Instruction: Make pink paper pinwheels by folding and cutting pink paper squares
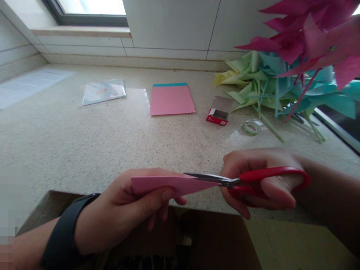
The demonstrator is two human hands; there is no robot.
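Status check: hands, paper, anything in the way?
Left hand pinches folded pink paper. Right hand works red scissors, blades on the paper. Nothing between them; cardboard box below.

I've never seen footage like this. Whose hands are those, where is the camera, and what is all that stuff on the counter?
There is no machine here: a person wears a camera on the head, looking forward and down, so you see their own two hands from above. The left hand, with a dark band on its wrist, pinches a folded pink paper piece. The right hand works red-handled scissors, whose blades sit on the paper's pointed end. Both are held over the near edge of a speckled stone counter. Farther back lie a stack of pink paper with a teal sheet showing beneath, a small red box, a roll of clear tape, a plastic packet and a printed sheet. On the right is a heap of paper pinwheels in green, teal and pink. A cardboard box sits below the hands.
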